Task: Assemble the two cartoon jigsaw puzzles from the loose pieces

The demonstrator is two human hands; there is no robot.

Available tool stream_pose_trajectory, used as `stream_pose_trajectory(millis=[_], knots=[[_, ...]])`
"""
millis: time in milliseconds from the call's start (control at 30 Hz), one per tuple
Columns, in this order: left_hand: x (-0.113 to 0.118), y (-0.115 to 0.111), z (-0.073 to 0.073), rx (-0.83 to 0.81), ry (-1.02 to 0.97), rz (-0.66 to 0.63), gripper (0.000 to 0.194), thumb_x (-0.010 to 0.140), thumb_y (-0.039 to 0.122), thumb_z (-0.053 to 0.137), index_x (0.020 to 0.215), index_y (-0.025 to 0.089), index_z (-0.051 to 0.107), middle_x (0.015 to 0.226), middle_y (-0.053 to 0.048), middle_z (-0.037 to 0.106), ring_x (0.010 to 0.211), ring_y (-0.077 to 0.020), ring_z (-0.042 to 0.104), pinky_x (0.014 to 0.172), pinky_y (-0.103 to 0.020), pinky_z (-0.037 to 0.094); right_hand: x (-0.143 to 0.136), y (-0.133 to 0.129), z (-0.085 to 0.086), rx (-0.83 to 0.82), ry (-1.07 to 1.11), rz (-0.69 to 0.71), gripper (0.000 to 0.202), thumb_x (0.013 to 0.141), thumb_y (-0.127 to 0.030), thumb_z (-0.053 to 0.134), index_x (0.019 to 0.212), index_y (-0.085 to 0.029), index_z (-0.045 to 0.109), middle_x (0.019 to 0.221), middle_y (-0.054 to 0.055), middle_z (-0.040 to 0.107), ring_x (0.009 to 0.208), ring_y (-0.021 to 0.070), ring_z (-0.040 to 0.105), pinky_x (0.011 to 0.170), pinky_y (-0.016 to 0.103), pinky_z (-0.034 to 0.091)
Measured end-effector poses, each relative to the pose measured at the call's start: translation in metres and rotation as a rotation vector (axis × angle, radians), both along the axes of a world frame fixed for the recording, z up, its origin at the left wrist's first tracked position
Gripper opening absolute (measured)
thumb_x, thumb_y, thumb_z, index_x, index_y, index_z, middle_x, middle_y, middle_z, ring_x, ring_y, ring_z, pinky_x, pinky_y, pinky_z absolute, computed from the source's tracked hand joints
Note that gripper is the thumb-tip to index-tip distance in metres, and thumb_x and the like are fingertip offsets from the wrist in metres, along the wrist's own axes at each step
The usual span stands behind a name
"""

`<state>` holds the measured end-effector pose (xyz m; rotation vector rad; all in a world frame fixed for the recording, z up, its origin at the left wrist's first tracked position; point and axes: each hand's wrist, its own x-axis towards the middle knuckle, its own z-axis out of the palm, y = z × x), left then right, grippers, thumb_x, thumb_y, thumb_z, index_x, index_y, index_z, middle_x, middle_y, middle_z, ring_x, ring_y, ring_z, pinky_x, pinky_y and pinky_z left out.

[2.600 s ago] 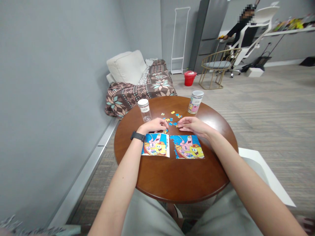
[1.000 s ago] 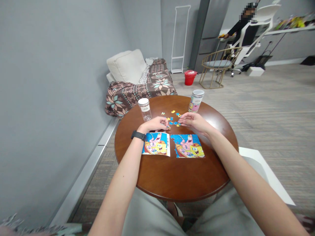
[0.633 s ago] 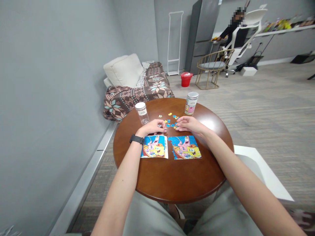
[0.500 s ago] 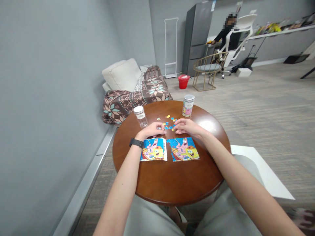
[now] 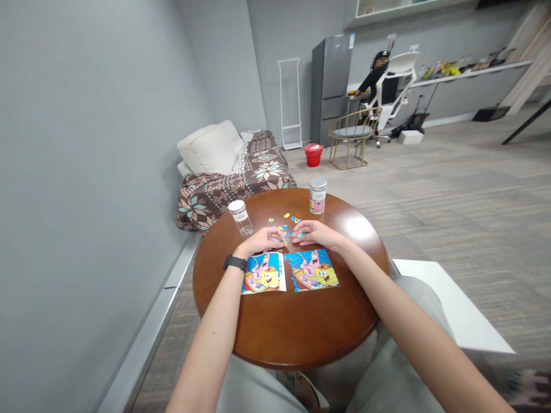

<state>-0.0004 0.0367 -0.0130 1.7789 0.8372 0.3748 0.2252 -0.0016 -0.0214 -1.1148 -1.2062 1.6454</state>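
My left hand (image 5: 266, 238) rests by the loose puzzle pieces (image 5: 287, 233) with its fingers closed and a small jigsaw piece (image 5: 284, 242) at the fingertips. Opposite it, my right hand (image 5: 314, 233) has its fingers apart and curved over the pieces, partly hiding them. Below the right hand lies a mostly assembled jigsaw puzzle (image 5: 315, 271) with cartoon figures, its left edge jagged. Beside it is a printed reference picture (image 5: 266, 272) of the same scene, its upper left partly under my left wrist.
A clear jar (image 5: 242, 221) with a white lid stands at the table's back left. A printed canister (image 5: 317, 198) is at the back right of the round wooden table (image 5: 297, 330). Beyond are a covered sofa (image 5: 232, 183), a red bucket (image 5: 314, 155) and a seated person (image 5: 373, 79).
The view has tilted up and turned slightly right. My left fingertips now show a jigsaw piece. My right hand stays over the loose pieces, fingers slightly shifted.
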Motion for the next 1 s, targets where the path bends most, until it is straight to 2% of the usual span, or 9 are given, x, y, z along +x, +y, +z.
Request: stream_pose_trajectory(millis=[133, 233, 467, 567, 667, 800, 900, 1000], knots=[[-0.0003, 0.0016, -0.0016, 0.018, -0.021, -0.038, 0.031, 0.067, 0.037, 0.071, 0.076, 0.014, 0.053, 0.091, -0.007, 0.068, 0.058, -0.0073, 0.052, 0.041, -0.016, 0.029, 0.001, -0.0017, 0.0044, 0.001, -0.015, 0.028, 0.024, 0.068, 0.001, 0.069, 0.084, -0.015, 0.061, 0.085, 0.006, 0.075, 0.076, 0.0145, 0.072, 0.065, 0.021, 0.059], [-0.0005, 0.0017, -0.0026, 0.022, -0.027, -0.045, 0.032, 0.067, 0.037, 0.071, 0.075, 0.015, 0.05, 0.089, -0.006, 0.066, 0.061, -0.0076, 0.052, 0.042, -0.015, 0.03, -0.0001, -0.0023, 0.006, -0.01, -0.033, 0.04, 0.021, 0.07, 0.0, 0.069, 0.082, -0.014, 0.061, 0.084, 0.008, 0.076, 0.077, 0.0143, 0.072, 0.065, 0.019, 0.058], [-0.0007, 0.0002, -0.003, 0.015, 0.017, 0.0, 0.044, 0.065, 0.048, 0.076, 0.082, 0.016, 0.052, 0.067, 0.005, 0.053, 0.047, -0.0044, 0.04, 0.039, -0.017, 0.026, -0.0026, -0.0032, 0.005, -0.035, 0.017, -0.01, 0.024, 0.072, 0.002, 0.07, 0.086, -0.014, 0.058, 0.082, 0.008, 0.074, 0.077, 0.0167, 0.073, 0.072, 0.025, 0.061], [-0.0008, 0.0003, -0.0029, -0.009, 0.01, -0.006, 0.043, 0.067, 0.048, 0.075, 0.085, 0.015, 0.053, 0.065, 0.005, 0.053, 0.045, -0.0043, 0.039, 0.039, -0.018, 0.024, -0.0021, -0.0033, 0.0047, -0.059, 0.045, -0.067, 0.026, 0.072, 0.0, 0.073, 0.085, -0.014, 0.056, 0.074, 0.005, 0.071, 0.073, 0.0178, 0.074, 0.071, 0.025, 0.061], [-0.0012, 0.0014, -0.0039, -0.022, 0.001, -0.02, 0.038, 0.07, 0.043, 0.073, 0.087, 0.015, 0.053, 0.064, 0.005, 0.054, 0.044, -0.004, 0.039, 0.039, -0.017, 0.024, -0.0008, -0.0022, 0.0044, -0.064, 0.009, -0.098, 0.027, 0.071, -0.004, 0.075, 0.086, -0.014, 0.055, 0.073, 0.006, 0.072, 0.065, 0.0166, 0.073, 0.063, 0.023, 0.061], [-0.0021, 0.0034, -0.0064, -0.007, -0.048, -0.051, 0.025, 0.07, 0.032, 0.066, 0.078, 0.016, 0.049, 0.076, -0.001, 0.061, 0.049, -0.0047, 0.044, 0.039, -0.016, 0.026, 0.0005, 0.0002, 0.0032, -0.025, -0.088, -0.097, 0.025, 0.072, -0.005, 0.075, 0.086, -0.014, 0.056, 0.074, 0.006, 0.074, 0.055, 0.0115, 0.068, 0.05, 0.017, 0.055], [-0.002, 0.0045, -0.0078, -0.006, -0.07, -0.074, 0.017, 0.071, 0.026, 0.06, 0.074, 0.015, 0.047, 0.087, -0.004, 0.065, 0.05, -0.0038, 0.044, 0.04, -0.016, 0.028, 0.0008, 0.0023, 0.0014, 0.003, -0.114, -0.086, 0.022, 0.072, -0.007, 0.075, 0.085, -0.014, 0.059, 0.074, 0.005, 0.074, 0.055, 0.0098, 0.065, 0.05, 0.016, 0.053], [-0.0011, 0.0046, -0.0075, -0.009, -0.045, -0.052, 0.015, 0.07, 0.026, 0.058, 0.076, 0.016, 0.048, 0.087, -0.004, 0.065, 0.047, -0.0032, 0.04, 0.04, -0.017, 0.027, 0.0005, 0.0038, 0.0001, 0.004, -0.119, -0.093, 0.017, 0.073, -0.006, 0.073, 0.082, -0.014, 0.061, 0.071, 0.004, 0.072, 0.055, 0.0099, 0.065, 0.051, 0.017, 0.053]])
